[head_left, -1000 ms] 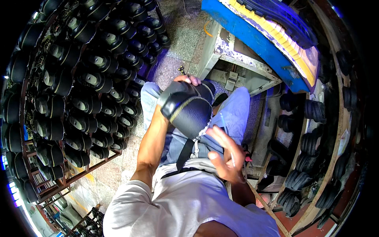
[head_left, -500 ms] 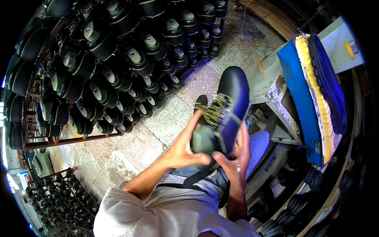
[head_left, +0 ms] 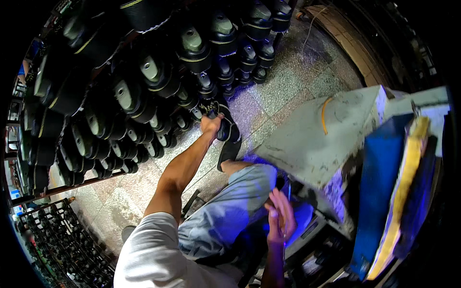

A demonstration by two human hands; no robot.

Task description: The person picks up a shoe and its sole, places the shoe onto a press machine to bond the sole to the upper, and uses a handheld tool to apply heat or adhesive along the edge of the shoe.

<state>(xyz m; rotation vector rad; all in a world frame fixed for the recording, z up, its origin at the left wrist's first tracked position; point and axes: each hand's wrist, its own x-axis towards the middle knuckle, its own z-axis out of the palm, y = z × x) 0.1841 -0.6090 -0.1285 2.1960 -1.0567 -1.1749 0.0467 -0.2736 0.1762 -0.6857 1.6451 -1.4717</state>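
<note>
With upturned black shoes [head_left: 196, 62] already crowding the brown metal rack [head_left: 74, 187] at ten o'clock, the closed left hand [head_left: 210, 125] holds an unreleased black yellow-laced shoe [head_left: 211, 106]; the right hand [head_left: 282, 217] is half-curled, its hold unclear.

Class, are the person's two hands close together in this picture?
No, the left hand is stretched out near the racked shoes, well apart from the right hand by the jeans.
</note>
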